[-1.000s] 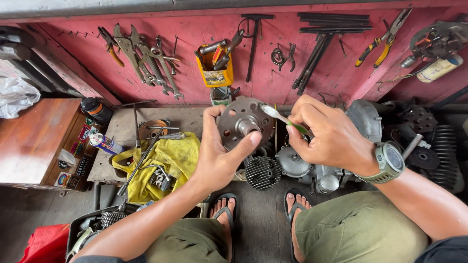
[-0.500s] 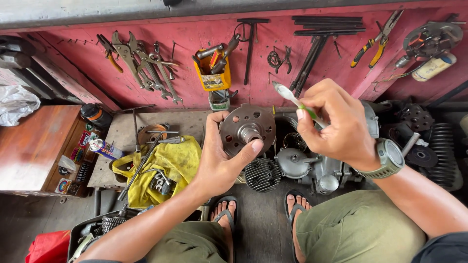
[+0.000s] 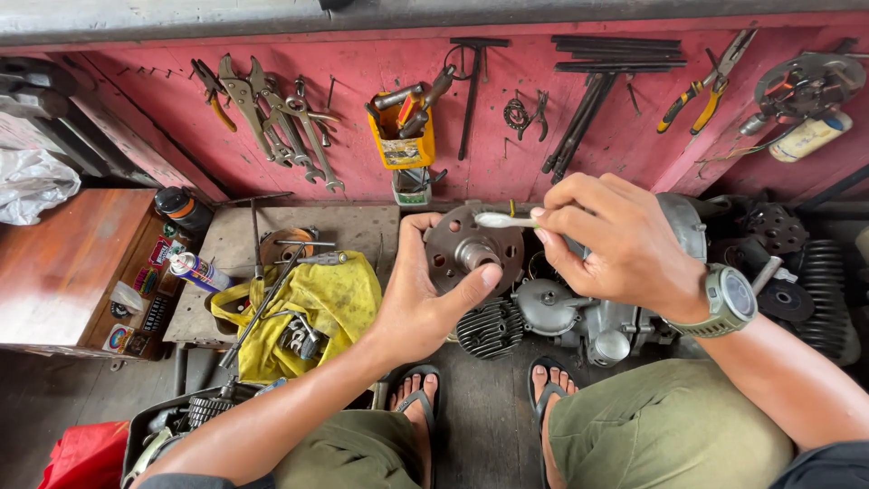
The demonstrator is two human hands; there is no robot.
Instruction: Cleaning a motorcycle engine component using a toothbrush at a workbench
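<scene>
My left hand (image 3: 418, 303) grips a round grey metal hub disc (image 3: 457, 249) with holes and a central boss, held upright by its rim. My right hand (image 3: 608, 244), with a green watch on the wrist, pinches a small brush (image 3: 503, 220) whose white head rests across the top of the disc. Both hands hover over engine parts (image 3: 579, 312) on the floor, between my knees and the red wall.
Pliers, wrenches and rods hang on the red wall (image 3: 507, 172); a yellow box (image 3: 400, 136) of tools is fixed there. A low bench holds a yellow rag (image 3: 330, 303), tools and a spray can (image 3: 197, 270). A finned cylinder (image 3: 489, 328) lies below the disc. A wooden cabinet (image 3: 63, 263) stands left.
My right hand has swung the brush from pointing up and left down onto the top of the disc. The left hand keeps holding the disc nearly still.
</scene>
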